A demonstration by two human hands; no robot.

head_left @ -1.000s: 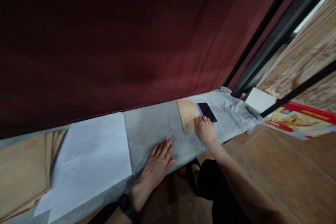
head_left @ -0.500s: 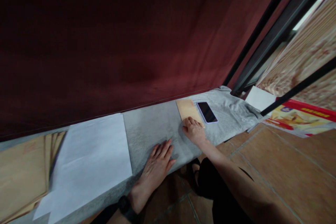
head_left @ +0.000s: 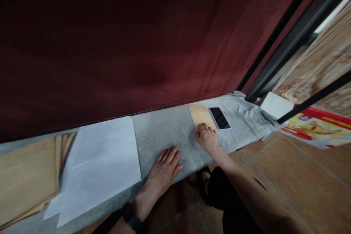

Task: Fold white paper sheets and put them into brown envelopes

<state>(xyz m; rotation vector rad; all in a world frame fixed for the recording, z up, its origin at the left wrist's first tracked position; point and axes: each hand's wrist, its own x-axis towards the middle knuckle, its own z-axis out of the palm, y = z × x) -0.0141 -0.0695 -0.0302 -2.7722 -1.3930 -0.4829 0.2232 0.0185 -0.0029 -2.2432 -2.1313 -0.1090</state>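
Note:
My left hand (head_left: 164, 168) lies flat on the grey cloth (head_left: 161, 128), fingers stretched out and nothing held. It rests to the right of the white paper sheets (head_left: 105, 164). Over on the right, my right hand (head_left: 207, 137) has its fingers curled down on the near end of a small tan envelope (head_left: 200, 113). The envelope lies flat, and the hand covers its near end. A phone (head_left: 219, 118) with a dark screen and a pale purple edge lies just right of the envelope, close to my right fingers.
Several larger brown envelopes (head_left: 30, 175) lie stacked at the far left, beside the white sheets. A dark red panel (head_left: 137, 51) rises behind the narrow cloth-covered surface. Black bars (head_left: 282, 29), a red and yellow printed box (head_left: 320, 128) and brown floor tiles (head_left: 301, 168) are at the right.
The view has shifted slightly, so the papers, envelope and phone appear a little further right. My right hand keeps its place on the small envelope, and my left hand still lies flat.

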